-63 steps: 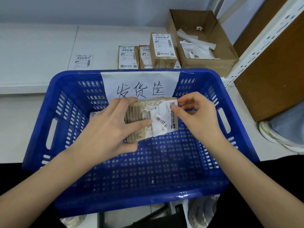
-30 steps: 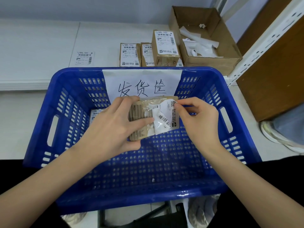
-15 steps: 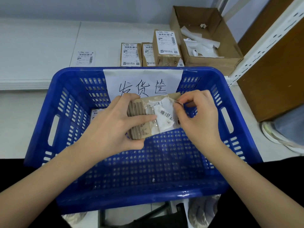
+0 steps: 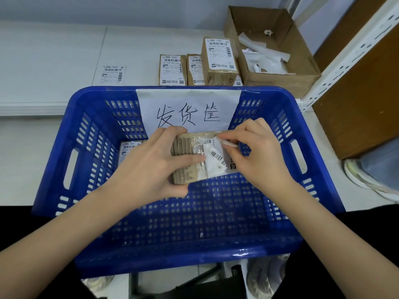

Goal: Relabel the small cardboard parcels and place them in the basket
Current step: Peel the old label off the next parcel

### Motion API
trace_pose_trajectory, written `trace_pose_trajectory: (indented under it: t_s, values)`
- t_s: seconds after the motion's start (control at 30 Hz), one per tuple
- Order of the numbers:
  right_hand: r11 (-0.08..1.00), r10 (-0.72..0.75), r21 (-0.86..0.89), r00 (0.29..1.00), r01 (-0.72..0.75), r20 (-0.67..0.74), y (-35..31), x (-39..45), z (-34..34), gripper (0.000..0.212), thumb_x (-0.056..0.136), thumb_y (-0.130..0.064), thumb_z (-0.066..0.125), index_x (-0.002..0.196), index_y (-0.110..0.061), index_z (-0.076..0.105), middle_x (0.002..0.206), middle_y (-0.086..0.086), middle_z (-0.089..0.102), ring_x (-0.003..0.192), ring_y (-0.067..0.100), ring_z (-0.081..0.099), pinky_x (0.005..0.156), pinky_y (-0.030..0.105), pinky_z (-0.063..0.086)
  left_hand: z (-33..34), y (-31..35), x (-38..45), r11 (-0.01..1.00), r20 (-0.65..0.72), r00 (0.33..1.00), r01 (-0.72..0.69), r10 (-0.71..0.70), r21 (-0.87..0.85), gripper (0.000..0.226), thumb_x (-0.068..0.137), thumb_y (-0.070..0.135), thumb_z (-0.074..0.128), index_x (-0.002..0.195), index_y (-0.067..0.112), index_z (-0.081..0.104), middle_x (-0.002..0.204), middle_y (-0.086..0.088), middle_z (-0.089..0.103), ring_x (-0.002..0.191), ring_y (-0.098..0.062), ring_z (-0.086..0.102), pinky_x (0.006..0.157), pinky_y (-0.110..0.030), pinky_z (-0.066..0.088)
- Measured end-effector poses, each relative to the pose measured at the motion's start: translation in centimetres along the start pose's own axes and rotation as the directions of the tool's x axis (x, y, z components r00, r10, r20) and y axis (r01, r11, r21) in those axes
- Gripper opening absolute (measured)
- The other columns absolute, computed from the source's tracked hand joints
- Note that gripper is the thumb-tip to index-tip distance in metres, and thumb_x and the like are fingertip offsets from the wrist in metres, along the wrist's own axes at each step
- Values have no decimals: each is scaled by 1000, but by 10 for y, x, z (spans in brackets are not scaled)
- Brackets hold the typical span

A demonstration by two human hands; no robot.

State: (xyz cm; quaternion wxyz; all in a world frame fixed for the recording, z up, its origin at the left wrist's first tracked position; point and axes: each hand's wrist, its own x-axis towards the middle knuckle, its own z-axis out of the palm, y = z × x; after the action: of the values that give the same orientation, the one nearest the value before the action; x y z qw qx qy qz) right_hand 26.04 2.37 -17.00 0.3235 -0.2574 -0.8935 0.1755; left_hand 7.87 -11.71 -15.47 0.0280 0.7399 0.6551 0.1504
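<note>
Cardboard, ribbed and brown, the small parcel (image 4: 186, 162) is held above the blue basket (image 4: 90, 134), its long axis running away from the person. The left hand (image 4: 151, 169) grips its left end, thumb laid across the top face. Its old label (image 4: 213, 160) lies crumpled and half lifted on the right side, directly under the right hand (image 4: 257, 156), whose thumb and forefinger pinch the label's upper edge. That hand is the nearer one, so the peel likely runs rightward. One labelled parcel (image 4: 129, 149) already sits inside; three more parcels (image 4: 198, 65) wait beyond the rim.
</note>
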Motion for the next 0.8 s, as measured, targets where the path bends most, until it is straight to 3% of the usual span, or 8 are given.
trace_pose_trajectory:
  t_s: [0.13, 0.33, 0.43, 0.5, 0.63, 0.8]
  values:
    - [1000, 1, 20, 1000, 0, -31, -3, -2, 2, 7, 82, -10, 68, 85, -10, 74, 87, 3, 64, 82, 22, 54, 72, 25, 43, 4, 1, 0, 1000, -14, 1000, -26, 26, -3, 57, 51, 38, 82, 107, 29, 74, 116, -19, 55, 101, -28, 48, 46, -32, 47]
    - [998, -23, 52, 998, 26, -53, -4, -3, 1, 10, 81, 2, 65, 83, -5, 73, 94, 5, 69, 86, 22, 61, 76, 29, 50, 4, 1, 0, 1000, -10, 1000, 10, -11, -18, 61, 47, 35, 88, 106, 30, 74, 115, -17, 56, 101, -25, 49, 47, -25, 41]
    - [998, -41, 42, 997, 44, -63, -5, -4, 0, 12, 80, 5, 63, 83, -3, 72, 95, 7, 69, 88, 23, 64, 76, 32, 53, 3, 1, 0, 999, -26, 999, 19, -20, -48, 50, 59, 48, 68, 107, 34, 73, 117, -14, 55, 101, -24, 51, 45, -29, 47]
    - [997, -65, 44, 997, 67, -46, -5, -5, -1, 14, 81, 4, 61, 84, -3, 72, 94, 7, 69, 87, 21, 67, 72, 35, 56, 3, 0, -1, 998, -37, 999, 24, -26, -59, 52, 61, 52, 54, 107, 35, 73, 116, -13, 55, 97, -25, 57, 46, -27, 46]
    - [996, -88, 18, 996, 89, -30, -5, -6, -4, 13, 80, 3, 63, 87, -5, 71, 87, 4, 69, 80, 19, 66, 64, 37, 56, 7, -1, -3, 1000, -44, 999, -5, 4, -26, 53, 63, 52, 52, 107, 33, 73, 116, -13, 54, 97, -29, 58, 47, -32, 52]
    - [997, -39, -69, 998, 42, 51, -8, -5, -5, 30, 81, -19, 68, 110, -13, 68, 82, -5, 65, 83, 15, 59, 63, 32, 54, 10, 0, -2, 999, -28, 999, -35, 36, 31, 54, 62, 50, 50, 108, 31, 73, 116, -15, 53, 99, -26, 46, 48, -35, 52]
